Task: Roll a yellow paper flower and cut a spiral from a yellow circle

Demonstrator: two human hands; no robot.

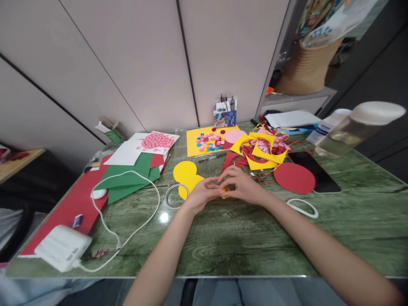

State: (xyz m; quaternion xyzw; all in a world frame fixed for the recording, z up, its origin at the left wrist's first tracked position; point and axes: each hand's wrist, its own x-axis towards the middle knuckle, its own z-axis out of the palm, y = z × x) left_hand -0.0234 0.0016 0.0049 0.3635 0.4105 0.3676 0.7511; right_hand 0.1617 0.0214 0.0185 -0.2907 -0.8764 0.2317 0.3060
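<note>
Two hands meet at one small piece, and a light touch should suit it

At the left of the frame, green paper sheets (127,176) lie well apart from the hands. Left of centre, a white ring (166,199) overlaps the yellow paper cutout (185,172); I'd lift the wrist clear there, since paper creases easily. At centre, the left hand (203,194) curls inward, its fingertips meeting the other's; I can't tell whether it grips. Between the fingertips shows the small orange-yellow piece (225,194), mostly hidden. The right hand (242,185) seems to pinch it, thumb against forefinger. Steadying with one and working with the other looks wisest. Right of centre, the red paper circle (295,178) lies near the forearm, so gentle elbows would help.
</note>
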